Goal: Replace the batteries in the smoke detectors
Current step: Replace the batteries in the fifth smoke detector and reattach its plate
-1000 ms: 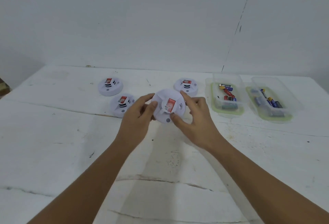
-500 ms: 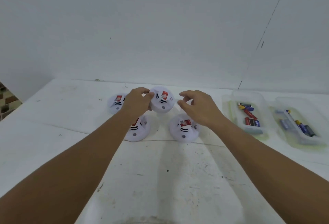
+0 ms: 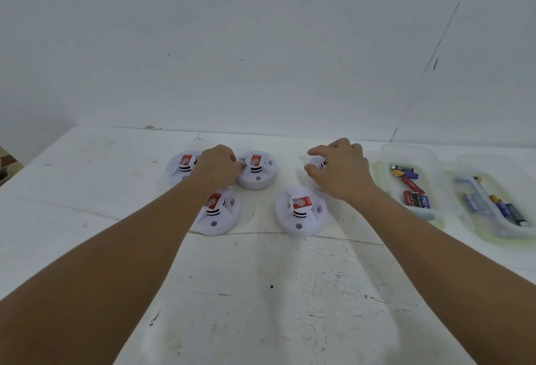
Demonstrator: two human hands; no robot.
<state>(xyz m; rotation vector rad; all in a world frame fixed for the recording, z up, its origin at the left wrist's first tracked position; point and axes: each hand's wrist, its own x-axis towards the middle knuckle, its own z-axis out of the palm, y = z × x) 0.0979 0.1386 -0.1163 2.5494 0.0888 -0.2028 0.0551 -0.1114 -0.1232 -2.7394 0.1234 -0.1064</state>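
Observation:
Several white round smoke detectors with red labels lie on the white table point(image 3: 261, 292). My left hand point(image 3: 217, 166) pinches the left edge of the back middle detector point(image 3: 259, 173), which rests on the table. Fingers and thumb of my right hand point(image 3: 339, 170) curl around a back right detector point(image 3: 317, 163), mostly hidden under the hand. Other detectors lie at the back left point(image 3: 179, 166), front left point(image 3: 219, 215) and front right point(image 3: 300, 212). My left forearm crosses part of the front left one.
Two clear plastic containers stand at the right: the nearer one point(image 3: 429, 156) holds red, black and blue batteries, and the farther one point(image 3: 464, 164) holds blue and black batteries. A white wall rises just behind the table's far edge.
The detector held in both hands went to the back of the table and now rests there. My right hand let go and moved right onto another detector; my left hand stayed on it.

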